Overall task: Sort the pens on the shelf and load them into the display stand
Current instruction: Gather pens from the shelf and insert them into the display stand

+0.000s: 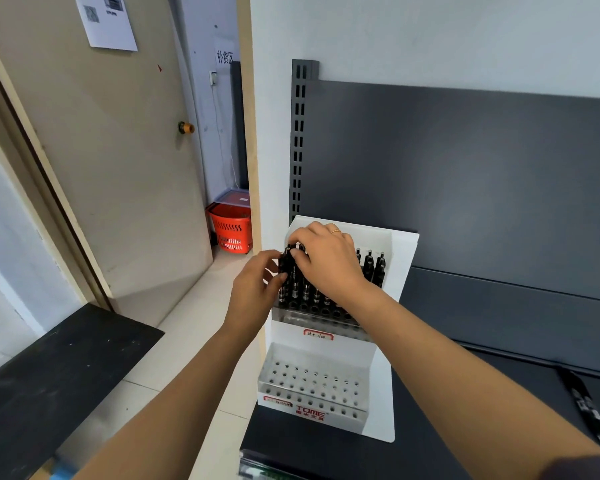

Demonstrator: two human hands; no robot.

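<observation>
Black pens (pixel 305 289) upright in the upper tier of the display stand (pixel 381 403), which sits at the shelf's (pixel 465 427) left edge. Left hand (pixel 253 289) pinches the leftmost pens, right hand (pixel 326 258) grips the tops beside it, fingers curled

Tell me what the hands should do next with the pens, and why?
Probably slip one pen from the bunch of pens into a hole. The left hand and right hand grip it over the display stand's upper tier, and the lower tier holds none.
</observation>
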